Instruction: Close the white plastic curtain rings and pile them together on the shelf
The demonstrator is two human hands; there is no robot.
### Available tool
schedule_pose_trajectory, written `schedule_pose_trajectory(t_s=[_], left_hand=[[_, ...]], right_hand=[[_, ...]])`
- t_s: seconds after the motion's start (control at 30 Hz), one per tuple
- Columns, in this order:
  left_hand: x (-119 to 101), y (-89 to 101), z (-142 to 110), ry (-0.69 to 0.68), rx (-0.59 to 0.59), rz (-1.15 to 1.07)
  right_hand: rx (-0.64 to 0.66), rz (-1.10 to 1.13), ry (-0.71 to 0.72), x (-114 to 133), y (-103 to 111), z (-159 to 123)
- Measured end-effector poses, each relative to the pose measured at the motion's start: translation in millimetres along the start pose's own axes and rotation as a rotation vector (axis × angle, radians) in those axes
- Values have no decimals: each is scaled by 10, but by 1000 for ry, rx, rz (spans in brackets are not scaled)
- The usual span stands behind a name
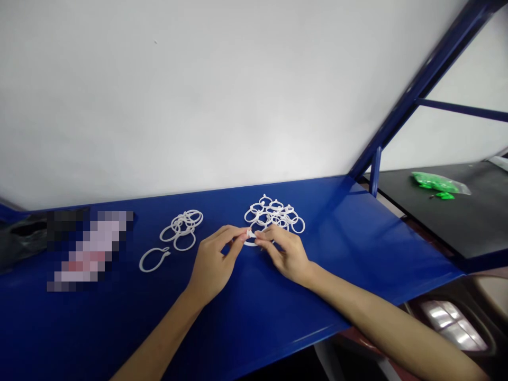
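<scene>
Both hands, left (216, 259) and right (283, 251), pinch one white ring (251, 238) between fingertips just above the blue surface (257, 312), beside the linked ring cluster (274, 214), likely for fingertip control; smaller ring pile (182, 227) lies apart, leftward.

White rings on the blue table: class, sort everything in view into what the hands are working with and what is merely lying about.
In use: left hand, right hand, pinched ring, ring cluster.

Lying about: small ring pile, single ring, green bag, blue table.
</scene>
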State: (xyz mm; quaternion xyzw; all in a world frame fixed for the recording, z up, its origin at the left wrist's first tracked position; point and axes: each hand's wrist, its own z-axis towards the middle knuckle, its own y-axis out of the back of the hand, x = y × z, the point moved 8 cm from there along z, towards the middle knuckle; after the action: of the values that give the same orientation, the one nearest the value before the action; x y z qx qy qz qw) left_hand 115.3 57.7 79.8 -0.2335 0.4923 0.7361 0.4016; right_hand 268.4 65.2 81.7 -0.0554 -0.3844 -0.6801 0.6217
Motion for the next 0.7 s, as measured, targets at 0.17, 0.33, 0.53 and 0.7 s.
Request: schedule_pose_trajectory(t_s=[0.17, 0.33, 0.53, 0.7], left_hand=[[-23, 6, 2, -2, -4, -15], [-106, -19, -45, -34, -20, 29], [-49, 6, -54, 10, -73, 70], [-116, 17, -73, -96, -129, 88]], right_hand=[[-37, -10, -7, 12, 15, 26], [-53, -25, -17, -30, 44, 38], [-11, -12, -22, -37, -8, 58], [45, -32, 36, 2, -15, 41]])
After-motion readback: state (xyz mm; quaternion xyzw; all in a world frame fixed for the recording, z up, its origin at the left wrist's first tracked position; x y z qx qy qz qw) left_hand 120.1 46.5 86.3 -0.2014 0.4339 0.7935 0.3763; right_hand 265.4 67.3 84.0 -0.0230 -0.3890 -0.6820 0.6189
